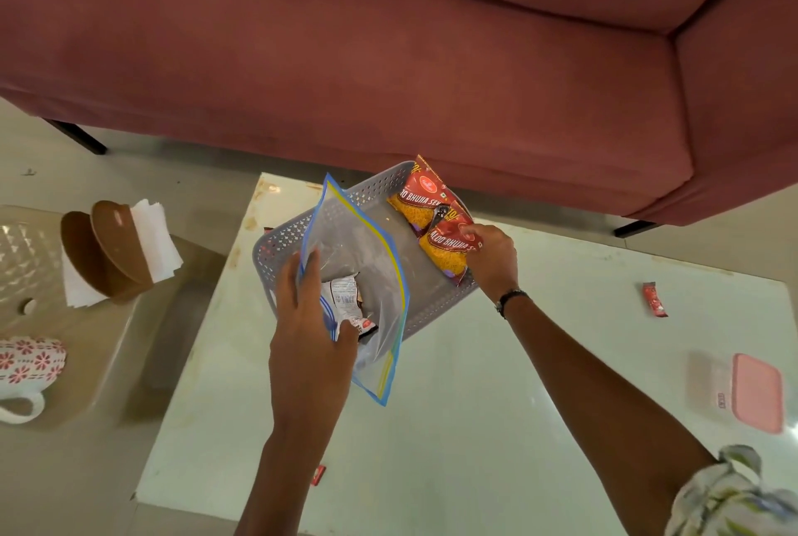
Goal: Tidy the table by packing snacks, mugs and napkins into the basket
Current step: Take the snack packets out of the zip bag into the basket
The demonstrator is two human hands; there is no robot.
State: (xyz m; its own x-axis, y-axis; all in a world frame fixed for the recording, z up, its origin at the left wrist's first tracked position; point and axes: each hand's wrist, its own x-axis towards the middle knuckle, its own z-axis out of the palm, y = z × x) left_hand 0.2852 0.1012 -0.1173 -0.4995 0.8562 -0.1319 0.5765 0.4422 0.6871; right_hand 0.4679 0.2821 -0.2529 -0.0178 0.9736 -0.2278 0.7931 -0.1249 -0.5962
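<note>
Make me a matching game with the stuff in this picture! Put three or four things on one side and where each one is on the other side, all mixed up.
Things:
1. snack packets
2. zip bag
3. flowery mug
4. pink-lidded box

Places:
A. on the table's right edge
B. on the beige chair, far left
C. in the grey basket, under the right hand
D. held by the left hand

Pairs: 1-C, 2-D, 3-B, 4-A

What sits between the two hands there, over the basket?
In the head view, the clear zip bag held by the left hand, then bare grey basket floor, up to the snack packet the right hand grips.
</note>
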